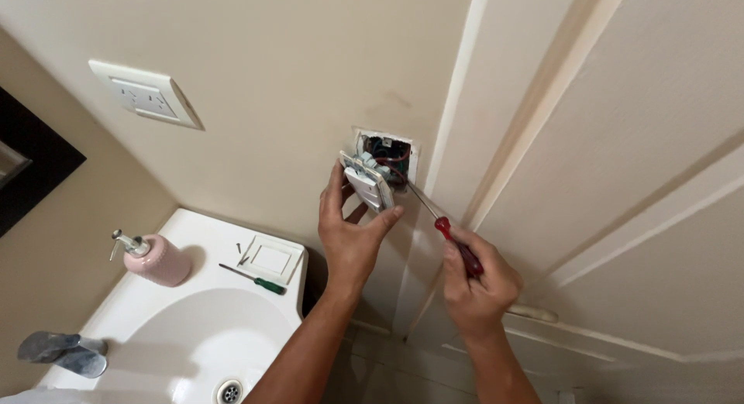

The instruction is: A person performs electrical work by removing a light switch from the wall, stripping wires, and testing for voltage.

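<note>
Nearest the camera, two bare forearms are reaching up toward the wall. The right hand (479, 284) is curling shut around the glossy red handle of a screwdriver (457, 247), whose thin metal shaft is slanting up and left into the open wall box (390, 158). The left hand (350, 235) is pinching a white plastic switch (366, 181) between thumb and fingers, gripping it at its lower edge; the switch is hanging tilted just in front of the square hole, with coloured wires showing behind it.

Down to the left, a smooth white ceramic sink (186, 334) is carrying one square white cover plate (270, 258), one slim green-handled screwdriver (254, 279) lying beside it, and what look like two small dark screws (239, 250) near the plate's corner. One rounded pink soap dispenser (153, 258) with a metal pump is standing on the sink's rim, and one grey tap (63, 351) is jutting in at the lower left.

Farther up the matt beige wall, one white rectangular socket (146, 94) is sitting. A cream panelled door (620, 156) is filling the right side.
</note>
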